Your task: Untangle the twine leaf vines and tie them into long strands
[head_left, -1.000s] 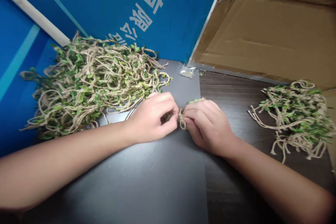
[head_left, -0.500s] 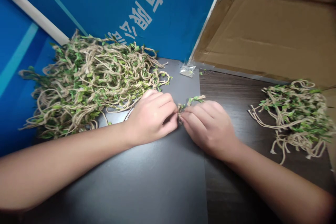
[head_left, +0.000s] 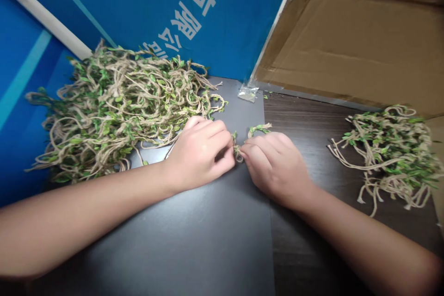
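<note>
Head view: left hand (head_left: pixel 206 148) curled; right hand (head_left: pixel 277 166) pinching; both on twine (head_left: pixel 238 153)

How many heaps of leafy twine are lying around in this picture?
2: a large heap at left, beyond the left hand, and a small heap at far right, on dark wood. The left arm may hide some strands; no third heap shows.

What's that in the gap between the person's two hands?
In the head view, a small looped bit of twine spans from the left hand to the right hand, over the grey surface.
</note>
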Motion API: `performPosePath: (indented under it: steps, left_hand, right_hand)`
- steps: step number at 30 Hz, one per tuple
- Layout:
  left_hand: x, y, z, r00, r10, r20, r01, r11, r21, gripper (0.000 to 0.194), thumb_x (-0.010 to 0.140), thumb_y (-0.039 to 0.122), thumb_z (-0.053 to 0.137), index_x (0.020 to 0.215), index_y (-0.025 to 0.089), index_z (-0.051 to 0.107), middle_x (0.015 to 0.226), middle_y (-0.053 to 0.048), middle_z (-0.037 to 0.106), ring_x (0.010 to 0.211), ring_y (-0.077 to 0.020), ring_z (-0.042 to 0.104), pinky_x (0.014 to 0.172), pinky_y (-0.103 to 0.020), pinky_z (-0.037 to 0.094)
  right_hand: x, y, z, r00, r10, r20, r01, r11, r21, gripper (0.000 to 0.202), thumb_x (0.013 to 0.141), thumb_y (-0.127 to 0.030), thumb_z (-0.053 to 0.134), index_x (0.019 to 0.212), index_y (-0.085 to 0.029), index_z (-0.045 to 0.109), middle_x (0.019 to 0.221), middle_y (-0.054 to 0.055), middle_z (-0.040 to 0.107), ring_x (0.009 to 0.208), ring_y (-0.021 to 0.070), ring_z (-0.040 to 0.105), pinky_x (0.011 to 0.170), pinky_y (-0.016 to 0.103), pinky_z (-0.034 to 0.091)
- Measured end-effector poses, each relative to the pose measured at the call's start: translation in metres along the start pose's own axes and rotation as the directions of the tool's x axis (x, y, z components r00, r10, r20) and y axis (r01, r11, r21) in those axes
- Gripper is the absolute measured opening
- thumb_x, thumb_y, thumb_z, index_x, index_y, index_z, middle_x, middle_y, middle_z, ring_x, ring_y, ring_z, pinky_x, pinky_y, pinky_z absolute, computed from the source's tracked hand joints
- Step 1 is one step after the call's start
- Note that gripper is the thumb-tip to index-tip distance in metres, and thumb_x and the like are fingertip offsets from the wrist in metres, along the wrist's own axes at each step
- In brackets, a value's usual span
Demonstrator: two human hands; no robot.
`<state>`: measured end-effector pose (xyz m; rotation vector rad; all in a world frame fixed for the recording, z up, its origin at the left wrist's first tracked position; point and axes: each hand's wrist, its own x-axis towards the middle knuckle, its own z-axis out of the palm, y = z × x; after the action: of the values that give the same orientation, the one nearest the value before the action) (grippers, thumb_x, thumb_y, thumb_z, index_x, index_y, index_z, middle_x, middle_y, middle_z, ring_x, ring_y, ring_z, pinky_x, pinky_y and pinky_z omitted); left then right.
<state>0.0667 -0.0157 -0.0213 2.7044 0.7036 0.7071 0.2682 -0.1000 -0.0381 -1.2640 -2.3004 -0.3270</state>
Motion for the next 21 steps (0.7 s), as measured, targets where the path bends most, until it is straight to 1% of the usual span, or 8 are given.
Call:
performPosePath:
  steps: [3,6,11,13,15,17,19,21]
  left_hand:
    - [0.0006,-0.0003,0.0001,0.998,-0.056,0.008,0.056,0.996,-0.072,0.016,0.092,0.020,0.058,0.077,0.018,0.062,0.078,-0.002,0.062,0.075,-0.0166,0.056,0.082,-0.036,0.039]
    - [0.0010,-0.0016,0.0005,0.996,-0.085,0.020,0.087,0.988,-0.125,0.014,0.091,0.018,0.059,0.077,0.017,0.063,0.078,-0.001,0.062,0.076,-0.0161,0.056,0.081,-0.034,0.038]
    - [0.0020,-0.0053,0.0017,0.993,-0.115,0.004,0.114,0.980,-0.165,0.011,0.089,0.017,0.060,0.078,0.018,0.064,0.080,0.000,0.062,0.077,-0.0155,0.056,0.082,-0.033,0.039]
    - [0.0025,-0.0059,0.0016,0.994,-0.112,-0.001,0.109,0.973,-0.202,0.010,0.088,0.016,0.061,0.079,0.018,0.064,0.080,0.000,0.062,0.078,-0.0154,0.057,0.083,-0.033,0.039]
    - [0.0029,-0.0056,0.0008,0.995,-0.100,0.002,0.097,0.969,-0.228,0.010,0.088,0.017,0.060,0.079,0.018,0.064,0.079,0.000,0.062,0.078,-0.0155,0.057,0.082,-0.033,0.039]
    - [0.0031,-0.0049,-0.0001,0.996,-0.087,0.001,0.085,0.968,-0.237,0.011,0.089,0.018,0.060,0.079,0.018,0.063,0.079,-0.001,0.062,0.076,-0.0156,0.056,0.082,-0.033,0.039]
    - [0.0029,-0.0045,-0.0008,0.997,-0.074,-0.004,0.071,0.967,-0.243,0.012,0.090,0.018,0.059,0.079,0.018,0.063,0.078,-0.001,0.061,0.075,-0.0155,0.055,0.081,-0.033,0.039]
    - [0.0027,-0.0045,-0.0012,0.998,-0.066,-0.009,0.062,0.966,-0.250,0.012,0.091,0.018,0.059,0.080,0.018,0.063,0.078,-0.001,0.061,0.075,-0.0154,0.055,0.081,-0.033,0.039]
  right_hand:
    - [-0.0030,0.0019,0.0028,1.000,0.018,-0.005,-0.018,1.000,0.026,0.010,0.104,-0.017,0.051,0.099,-0.018,0.059,0.096,0.008,0.071,0.085,0.0218,0.058,0.077,0.039,0.041]
    - [-0.0038,0.0027,0.0037,0.999,0.048,-0.016,-0.046,0.997,0.065,0.006,0.103,-0.016,0.053,0.098,-0.018,0.057,0.096,0.008,0.071,0.087,0.0216,0.060,0.077,0.038,0.042]
    - [-0.0014,0.0011,0.0005,0.991,0.117,-0.068,-0.106,0.982,0.155,0.006,0.100,-0.013,0.055,0.098,-0.019,0.055,0.094,0.007,0.071,0.084,0.0203,0.062,0.076,0.037,0.044]
    - [-0.0011,0.0010,-0.0010,0.985,0.159,-0.070,-0.142,0.969,0.203,0.006,0.099,-0.014,0.055,0.100,-0.020,0.055,0.093,0.006,0.071,0.085,0.0201,0.063,0.077,0.036,0.045]
    - [-0.0013,0.0016,-0.0018,0.980,0.191,-0.063,-0.171,0.957,0.233,0.006,0.099,-0.017,0.056,0.104,-0.020,0.057,0.098,0.006,0.072,0.090,0.0208,0.065,0.080,0.036,0.047]
    - [-0.0017,0.0028,-0.0020,0.981,0.190,-0.045,-0.175,0.957,0.230,0.015,0.099,-0.025,0.060,0.114,-0.020,0.059,0.106,0.008,0.073,0.095,0.0223,0.066,0.083,0.037,0.048]
    - [-0.0021,0.0038,-0.0021,0.987,0.159,-0.032,-0.149,0.969,0.197,0.026,0.099,-0.030,0.065,0.122,-0.020,0.059,0.112,0.009,0.073,0.097,0.0232,0.066,0.083,0.038,0.048]
    - [-0.0022,0.0043,-0.0024,0.992,0.122,-0.029,-0.115,0.979,0.169,0.026,0.098,-0.031,0.067,0.122,-0.020,0.061,0.114,0.009,0.074,0.097,0.0232,0.066,0.083,0.038,0.047]
